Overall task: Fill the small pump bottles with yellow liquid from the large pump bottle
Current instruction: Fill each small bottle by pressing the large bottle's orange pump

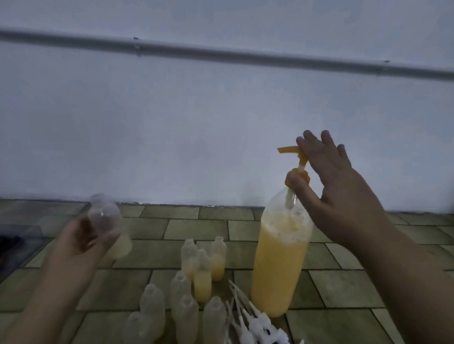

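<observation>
White pump heads (254, 333) nearest; left hand (86, 241) grips small bottle (108, 225) — right hand (332, 188) fingers spread, touching large bottle (280, 260) pump.

We see a pale wall (167, 117) crossed by a slanting grey pipe (216, 52), olive brick-pattern floor tiles (353, 283) below it, and a dark tray (7, 246) at far left.

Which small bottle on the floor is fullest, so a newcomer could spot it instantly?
Start at the large pump bottle of yellow liquid standing on the tiled floor. Just left of its base stands a cluster of small bottles. The fullest small bottle is the front one of the three with liquid; its yellow reaches about halfway, while nearer bottles look empty.
</observation>
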Demonstrator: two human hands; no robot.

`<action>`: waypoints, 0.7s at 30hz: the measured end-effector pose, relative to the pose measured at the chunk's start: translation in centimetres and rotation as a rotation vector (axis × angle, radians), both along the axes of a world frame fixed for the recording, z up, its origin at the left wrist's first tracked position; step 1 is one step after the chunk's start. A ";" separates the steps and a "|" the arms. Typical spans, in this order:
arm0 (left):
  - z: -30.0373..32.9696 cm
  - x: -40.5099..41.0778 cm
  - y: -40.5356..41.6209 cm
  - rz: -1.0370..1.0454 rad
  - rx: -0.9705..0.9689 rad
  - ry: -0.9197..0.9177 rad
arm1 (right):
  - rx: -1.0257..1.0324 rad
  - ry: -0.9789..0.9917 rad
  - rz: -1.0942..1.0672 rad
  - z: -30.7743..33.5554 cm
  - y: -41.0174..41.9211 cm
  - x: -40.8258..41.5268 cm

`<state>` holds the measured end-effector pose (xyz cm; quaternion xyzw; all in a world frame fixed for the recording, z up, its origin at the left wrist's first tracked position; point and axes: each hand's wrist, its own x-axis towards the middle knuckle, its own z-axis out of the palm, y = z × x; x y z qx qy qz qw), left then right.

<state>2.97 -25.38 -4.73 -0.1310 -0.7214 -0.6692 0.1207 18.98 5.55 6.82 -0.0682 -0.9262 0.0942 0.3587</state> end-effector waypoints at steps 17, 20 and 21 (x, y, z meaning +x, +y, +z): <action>9.2 7.3 15.4 -0.246 -0.303 0.293 | 0.072 -0.090 -0.033 0.6 -0.6 0.5; 9.4 6.9 15.8 -0.228 -0.323 0.310 | 0.055 -0.079 -0.040 0.4 -0.3 0.4; 9.4 6.8 15.9 -0.228 -0.332 0.317 | 0.058 -0.075 -0.042 0.3 -0.3 0.3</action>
